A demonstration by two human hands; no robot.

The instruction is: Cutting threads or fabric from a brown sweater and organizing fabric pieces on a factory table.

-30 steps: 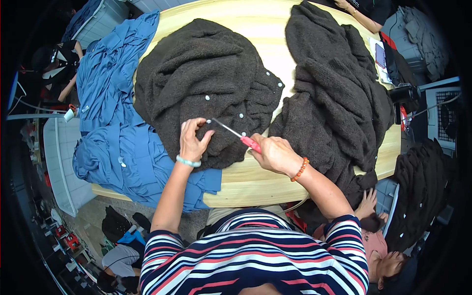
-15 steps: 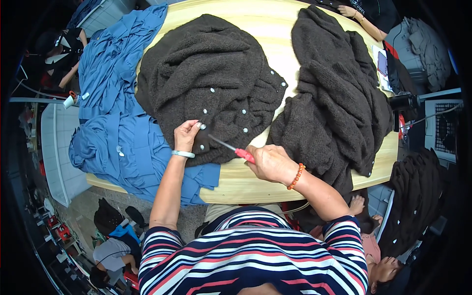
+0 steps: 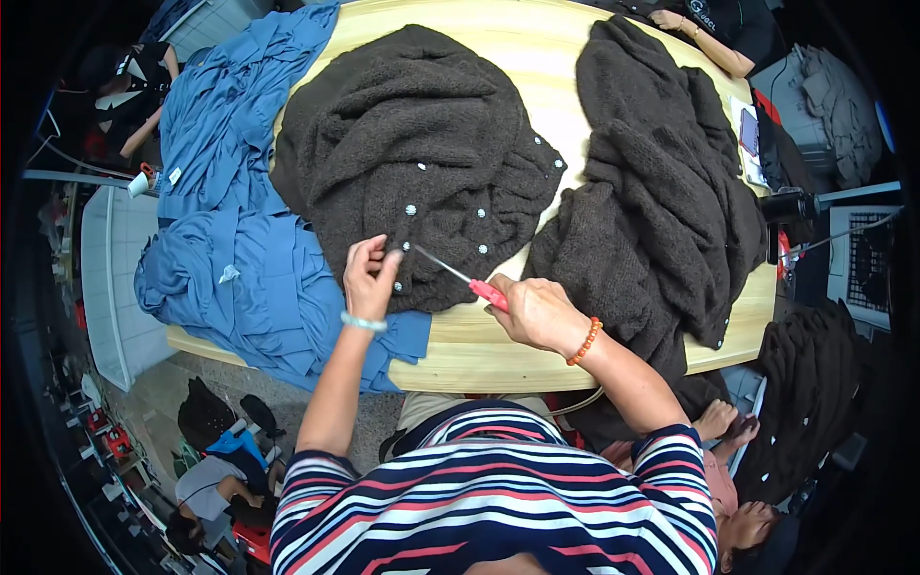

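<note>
A dark brown knitted cardigan [image 3: 412,144] with pale buttons lies spread on the wooden table [image 3: 479,345]. My left hand [image 3: 369,280], with a pale bracelet at the wrist, pinches the cardigan's lower edge. My right hand [image 3: 539,311], wearing an orange bead bracelet, grips red-handled scissors [image 3: 460,278] whose thin metal blades point left toward the pinched spot. A second dark brown knitted garment [image 3: 661,192] is heaped to the right of my right hand.
Blue garments [image 3: 230,240] are piled at the table's left end and hang over its edge. Another person's arm [image 3: 709,48] rests at the far right end. More dark knitwear [image 3: 815,383] hangs at the right. A person [image 3: 220,470] sits on the floor below left.
Both hands have stayed at the cardigan's lower edge, with the scissor tip held close to my left fingers; the view has shifted slightly.
</note>
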